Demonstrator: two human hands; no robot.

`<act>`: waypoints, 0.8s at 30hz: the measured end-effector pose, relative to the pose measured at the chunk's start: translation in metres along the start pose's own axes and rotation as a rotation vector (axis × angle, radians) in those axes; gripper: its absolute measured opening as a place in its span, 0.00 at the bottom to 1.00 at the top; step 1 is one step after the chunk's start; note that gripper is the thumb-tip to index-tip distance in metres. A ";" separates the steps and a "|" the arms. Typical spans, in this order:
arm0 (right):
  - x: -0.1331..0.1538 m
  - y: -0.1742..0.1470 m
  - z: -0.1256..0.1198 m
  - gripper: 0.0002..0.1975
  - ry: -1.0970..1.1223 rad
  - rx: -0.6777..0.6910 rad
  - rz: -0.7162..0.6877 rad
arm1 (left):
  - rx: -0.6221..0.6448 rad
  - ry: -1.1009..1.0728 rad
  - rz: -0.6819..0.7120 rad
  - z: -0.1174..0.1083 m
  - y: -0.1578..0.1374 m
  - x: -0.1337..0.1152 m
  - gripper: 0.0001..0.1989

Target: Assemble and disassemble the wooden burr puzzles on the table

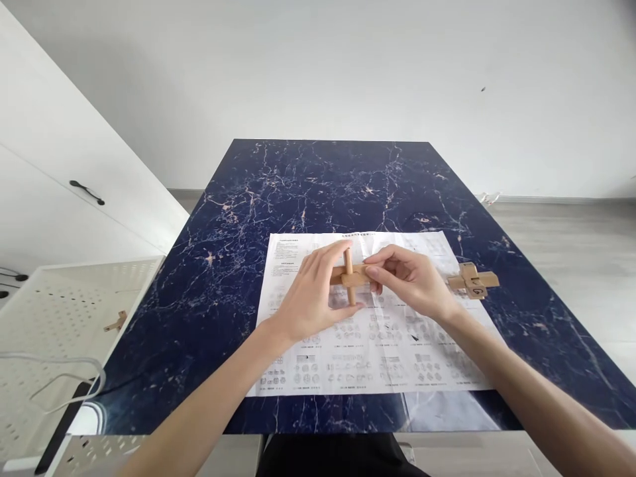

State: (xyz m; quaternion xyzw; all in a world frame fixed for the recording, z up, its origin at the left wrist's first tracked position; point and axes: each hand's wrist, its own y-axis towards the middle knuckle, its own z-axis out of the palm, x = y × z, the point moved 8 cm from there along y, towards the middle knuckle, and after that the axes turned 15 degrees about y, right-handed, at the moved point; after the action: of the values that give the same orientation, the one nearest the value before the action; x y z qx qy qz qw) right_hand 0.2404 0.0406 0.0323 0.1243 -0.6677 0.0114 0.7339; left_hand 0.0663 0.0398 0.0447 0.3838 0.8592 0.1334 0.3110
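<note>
Above the instruction sheet (298, 311), my two hands hold crossed wooden puzzle pieces. My left hand (318, 285) grips a thin round-looking wooden stick (348, 265) by its two ends, fingers at the top and thumb at the bottom. Across the stick runs a thicker wooden bar (355, 277), and the two meet in the middle. The bar's right end is pinched between the thumb and fingers of my right hand (402, 275). Part of the bar's left end is behind my left hand. How the pieces interlock cannot be made out.
An assembled wooden cross-shaped puzzle (473, 281) marked with a letter sits at the sheet's right edge. Dark blue marble-patterned table (298, 185) lies beneath. On the left stand a white perforated basket (64, 291) with a small wooden piece (116, 321), a white cable (59, 360) and a white cabinet (74, 152).
</note>
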 end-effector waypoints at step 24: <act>-0.009 -0.014 0.004 0.07 -0.182 0.133 -0.058 | 0.133 0.096 -0.015 0.000 0.001 0.002 0.47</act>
State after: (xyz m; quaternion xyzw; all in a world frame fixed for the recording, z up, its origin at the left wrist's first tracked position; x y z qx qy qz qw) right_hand 0.2379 0.0279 0.0217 0.1925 -0.7255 0.0232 0.6603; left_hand 0.0658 0.0423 0.0445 0.3905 0.8828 0.0919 0.2442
